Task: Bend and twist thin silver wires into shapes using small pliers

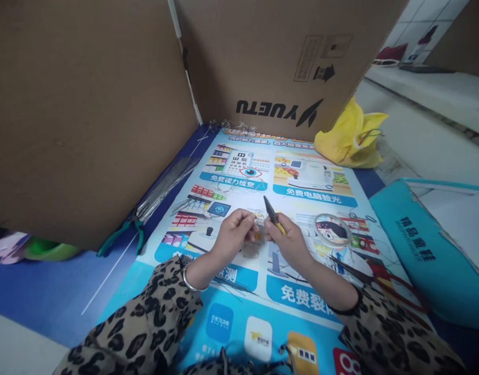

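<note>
In the middle of the head view, my right hand (288, 237) is closed around a pair of needle-nose pliers (269, 207) with yellow and black handles, its dark jaws pointing up and away. Left of it, my left hand (236, 230) pinches a thin wire (258, 214) between thumb and fingers; its fine loops are hard to make out. The hands are close together above a printed poster (239, 200). Right of my right hand lies a clear round dish (333, 229). Red-handled scissors (397, 286) rest near my right forearm.
Tall cardboard panels (262, 57) stand behind and to the left. A bundle of straight wires (167, 188) and teal-handled pliers (124, 234) lie at left. A yellow bag (351, 136) and a teal box (422, 250) stand at right. Small wire pieces (235, 125) lie by the back panel.
</note>
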Demonstrator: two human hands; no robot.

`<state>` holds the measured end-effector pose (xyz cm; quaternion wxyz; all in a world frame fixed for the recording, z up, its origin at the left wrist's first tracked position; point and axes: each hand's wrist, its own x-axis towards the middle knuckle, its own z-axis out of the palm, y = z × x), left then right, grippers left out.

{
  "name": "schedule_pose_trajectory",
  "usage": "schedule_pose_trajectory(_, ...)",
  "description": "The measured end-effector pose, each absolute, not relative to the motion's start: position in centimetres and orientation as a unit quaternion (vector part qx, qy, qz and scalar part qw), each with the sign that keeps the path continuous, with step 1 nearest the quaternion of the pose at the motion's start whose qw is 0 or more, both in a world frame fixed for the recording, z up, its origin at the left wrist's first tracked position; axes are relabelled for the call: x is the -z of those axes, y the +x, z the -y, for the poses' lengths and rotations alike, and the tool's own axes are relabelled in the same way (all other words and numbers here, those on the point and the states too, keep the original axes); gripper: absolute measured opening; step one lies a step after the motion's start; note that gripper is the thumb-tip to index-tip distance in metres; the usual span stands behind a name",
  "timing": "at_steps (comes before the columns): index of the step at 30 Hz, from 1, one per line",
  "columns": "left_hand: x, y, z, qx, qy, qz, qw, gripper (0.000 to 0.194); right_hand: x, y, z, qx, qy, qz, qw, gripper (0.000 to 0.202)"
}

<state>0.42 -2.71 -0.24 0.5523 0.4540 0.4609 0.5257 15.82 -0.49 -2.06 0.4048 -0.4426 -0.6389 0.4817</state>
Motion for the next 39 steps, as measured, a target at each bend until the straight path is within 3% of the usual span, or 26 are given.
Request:
schedule_pose_trajectory(12,0.4,0.42,2.65,-0.526,0.451,-0.476,0.542,0.026,1.36,15.55,0.78,-0.525,-0.425,0.623,0.395,0.023)
schedule_pose_trajectory(24,0.98,0.38,2.61,-0.506,0.474,-0.555,0.46,0.023,1.77,15.47,0.73,-0.519,-0.413,0.638,0.391,0.025)
schedule_pose_trajectory(39,0.39,0.57,3.09,-0.533,0.504,-0.471,0.49,0.028,2.04,15.21,0.74,-0.475,-0.428,0.656,0.401,0.021)
